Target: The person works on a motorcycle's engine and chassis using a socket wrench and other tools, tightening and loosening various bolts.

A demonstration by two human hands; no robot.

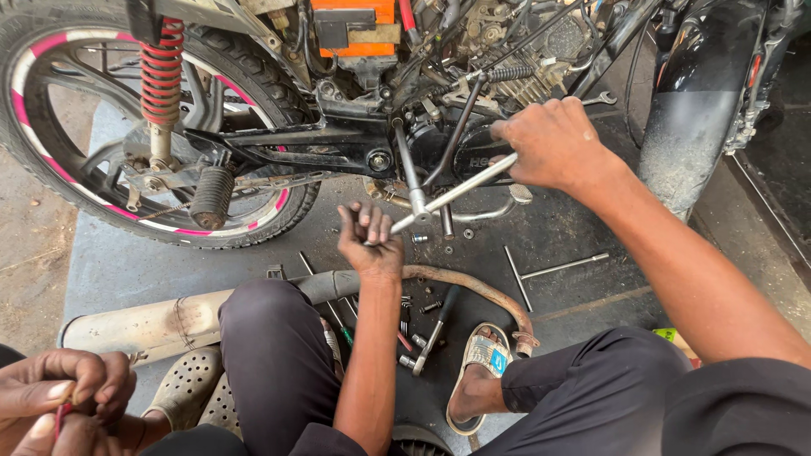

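I crouch beside a stripped motorcycle engine point(473, 93). A metal T-handle wrench point(456, 192) runs from the engine's lower side down to its crossbar. My left hand point(369, 245) curls around the crossbar's lower left end. My right hand point(549, 143) grips the upper right end, close to the engine case. Both hands are shut on the bar. The shaft's tip at the engine is hidden among frame parts.
A detached exhaust muffler point(144, 325) and its rusty pipe point(473, 289) lie on the floor by my knees. Loose bolts, rods point(557, 268) and a ratchet point(431, 338) lie scattered below. The rear wheel point(51, 152) stands left, with a red shock spring point(160, 72). Another person's hands point(59, 397) are at bottom left.
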